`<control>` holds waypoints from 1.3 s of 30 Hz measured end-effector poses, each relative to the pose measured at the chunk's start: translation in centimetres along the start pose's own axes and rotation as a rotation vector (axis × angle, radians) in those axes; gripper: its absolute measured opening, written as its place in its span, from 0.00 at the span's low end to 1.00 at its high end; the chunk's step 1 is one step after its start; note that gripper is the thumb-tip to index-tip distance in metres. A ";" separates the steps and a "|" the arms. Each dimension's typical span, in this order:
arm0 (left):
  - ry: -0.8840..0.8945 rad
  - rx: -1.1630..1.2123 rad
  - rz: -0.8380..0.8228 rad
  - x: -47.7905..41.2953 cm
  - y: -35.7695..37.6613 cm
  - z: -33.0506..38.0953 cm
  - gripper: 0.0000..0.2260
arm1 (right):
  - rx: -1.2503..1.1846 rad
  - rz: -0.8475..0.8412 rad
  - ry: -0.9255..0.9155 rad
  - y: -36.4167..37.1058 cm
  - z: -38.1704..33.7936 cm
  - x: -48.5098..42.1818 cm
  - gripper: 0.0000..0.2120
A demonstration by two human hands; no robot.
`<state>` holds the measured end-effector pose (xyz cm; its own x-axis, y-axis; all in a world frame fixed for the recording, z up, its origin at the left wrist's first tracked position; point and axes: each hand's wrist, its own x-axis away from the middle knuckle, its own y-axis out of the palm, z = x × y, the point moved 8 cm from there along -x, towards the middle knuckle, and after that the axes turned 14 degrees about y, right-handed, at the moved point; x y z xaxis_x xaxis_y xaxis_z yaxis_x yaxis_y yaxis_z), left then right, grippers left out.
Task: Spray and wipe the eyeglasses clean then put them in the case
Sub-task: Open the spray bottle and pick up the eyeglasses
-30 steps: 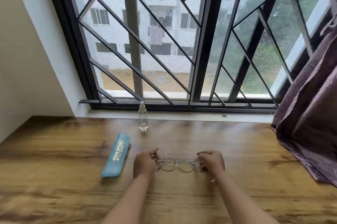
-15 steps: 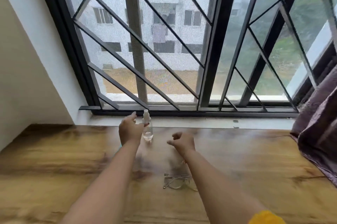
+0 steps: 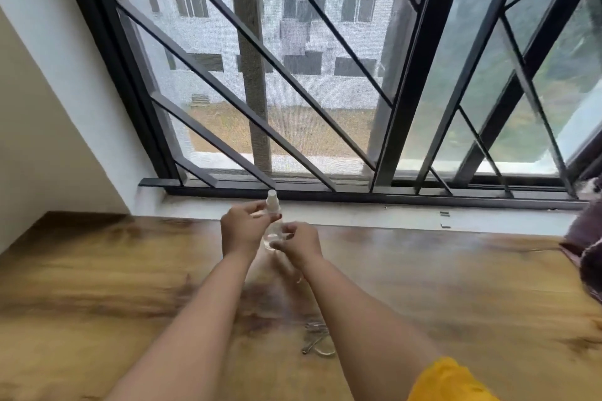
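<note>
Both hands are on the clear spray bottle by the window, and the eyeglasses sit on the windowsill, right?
Not quite. In the head view the eyeglasses lie on the wooden table beside the right forearm. The left hand and right hand do hold the spray bottle.

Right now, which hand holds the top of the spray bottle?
The left hand: it pinches the spray bottle just under the cap, while the right hand holds it lower, near the base.

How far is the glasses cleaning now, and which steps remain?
Nothing looks finished. In hand: left hand and right hand both hold the spray bottle. The eyeglasses lie on the table, untouched. Left: spraying, wiping, casing; the case is not visible.
</note>
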<state>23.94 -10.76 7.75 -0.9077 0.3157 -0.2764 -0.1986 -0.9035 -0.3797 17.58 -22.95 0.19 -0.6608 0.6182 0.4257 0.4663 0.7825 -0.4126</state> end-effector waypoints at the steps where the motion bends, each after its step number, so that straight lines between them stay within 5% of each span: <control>1: 0.004 0.024 0.006 0.0 0.1 0.0 0.13 | 0.005 0.006 -0.014 0.0 -0.1 0.1 0.17; 15: 0.083 0.150 -0.115 4.2 4.4 5.2 0.11 | -0.116 0.101 -0.052 -7.9 2.2 4.9 0.14; 28: 0.231 0.208 -0.378 15.2 12.3 13.9 0.09 | -0.136 0.298 0.054 -19.3 12.5 12.9 0.15; 39: 0.140 0.223 -0.449 19.9 15.2 13.6 0.08 | -0.129 0.321 0.131 -21.1 17.7 14.7 0.13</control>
<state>-2.16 -22.17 8.51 -0.6597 0.7083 -0.2512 -0.6448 -0.7052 -0.2949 -12.39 -31.67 0.92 -0.3915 0.8314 0.3942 0.7137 0.5448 -0.4403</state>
